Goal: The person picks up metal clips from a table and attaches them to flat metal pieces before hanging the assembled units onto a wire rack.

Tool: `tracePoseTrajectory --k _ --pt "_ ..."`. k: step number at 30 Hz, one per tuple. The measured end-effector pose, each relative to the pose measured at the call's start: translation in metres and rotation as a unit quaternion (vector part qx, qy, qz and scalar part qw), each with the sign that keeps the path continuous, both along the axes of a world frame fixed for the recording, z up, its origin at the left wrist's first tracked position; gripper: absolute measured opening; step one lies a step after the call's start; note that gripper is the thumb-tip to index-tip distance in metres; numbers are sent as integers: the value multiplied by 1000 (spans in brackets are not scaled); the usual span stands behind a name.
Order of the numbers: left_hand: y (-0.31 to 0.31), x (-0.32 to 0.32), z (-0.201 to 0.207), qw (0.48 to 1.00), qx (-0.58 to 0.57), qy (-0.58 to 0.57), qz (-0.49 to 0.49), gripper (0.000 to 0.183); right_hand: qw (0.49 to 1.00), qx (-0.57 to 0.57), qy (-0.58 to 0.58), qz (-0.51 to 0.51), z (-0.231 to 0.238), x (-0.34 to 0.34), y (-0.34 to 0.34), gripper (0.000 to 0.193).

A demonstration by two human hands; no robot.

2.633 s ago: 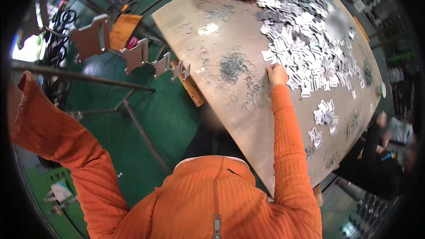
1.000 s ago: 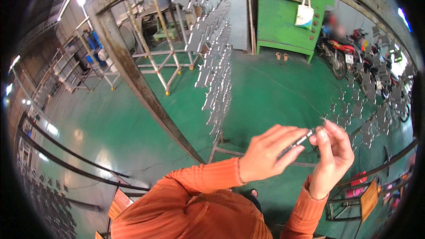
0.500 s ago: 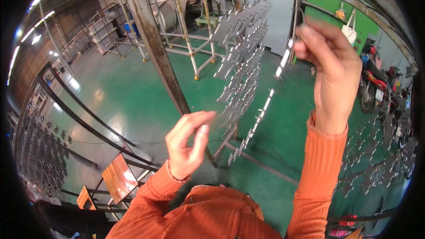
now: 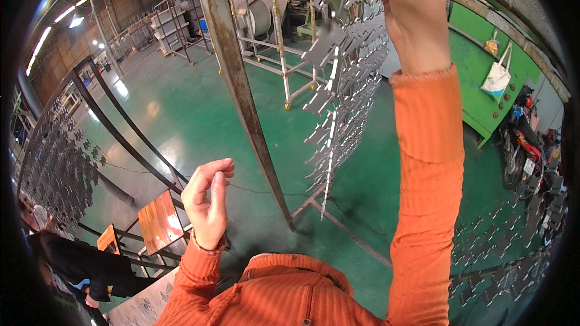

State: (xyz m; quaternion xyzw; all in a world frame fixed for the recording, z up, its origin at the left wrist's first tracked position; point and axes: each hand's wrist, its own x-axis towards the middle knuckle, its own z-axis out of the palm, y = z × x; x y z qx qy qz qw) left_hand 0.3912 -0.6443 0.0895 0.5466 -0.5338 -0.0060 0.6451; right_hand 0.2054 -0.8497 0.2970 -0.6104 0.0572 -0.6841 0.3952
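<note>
My right hand (image 4: pixel 411 9) is raised to the top of the view, its fingers pinched at the upper end of a hanging string of metal plates (image 4: pixel 331 124). The plates are flat, grey and notched, joined one below another, and this string shows mostly edge-on. Some fingertips are cut off by the upper edge, so the exact grip is partly hidden. Close behind hang more rows of similar grey plates (image 4: pixel 356 93). My left hand (image 4: pixel 207 202) is low on the left, apart from the plates. Its fingers are curled toward the thumb, and nothing shows in them.
A rusty metal frame (image 4: pixel 244 90) stands before me, its foot bars (image 4: pixel 350 235) crossing the green floor. More plates hang at left (image 4: pixel 57 169) and lower right (image 4: pixel 501 265). A wooden-topped stool (image 4: pixel 160 223) and a person in black (image 4: pixel 90 265) are lower left.
My right hand has moved up and left, bringing the string of metal plates against the hanging rows. My left hand has drawn left and its fingers have closed toward the thumb.
</note>
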Motion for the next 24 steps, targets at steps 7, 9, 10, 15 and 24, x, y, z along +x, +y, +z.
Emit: tracePoseTrajectory --k 7,9,10,15,24 --pt "0 4 -4 1000 2 17 9 18 999 -22 -4 27 8 17 -19 13" --pt "-2 5 -5 1000 3 24 8 19 999 -30 -4 32 11 21 -22 13" --pt "-3 6 -5 1000 4 28 3 19 999 -31 -4 33 10 23 -23 13" --pt "-11 12 -8 999 11 40 -11 19 998 -47 -1 40 8 29 -27 13" --pt "-36 17 -13 997 2 31 -77 18 994 -91 6 58 9 33 -33 14"
